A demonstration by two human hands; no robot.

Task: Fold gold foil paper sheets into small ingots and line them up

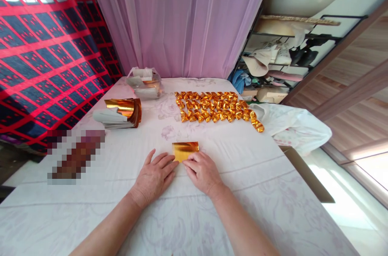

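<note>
Head view: your left hand (154,177) and right hand (202,172) press flat, pinching nothing, on a gold foil sheet (185,150) mid-table; folded gold ingots (216,106) lie in rows beyond it, foil stack (121,113) unfolded.

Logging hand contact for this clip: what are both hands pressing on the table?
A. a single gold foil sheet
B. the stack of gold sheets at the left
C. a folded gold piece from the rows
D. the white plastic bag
A: the left hand and right hand both have fingertips on the near edge of one gold foil sheet, apart from the stack of gold sheets and the rows of folded gold pieces.
</note>
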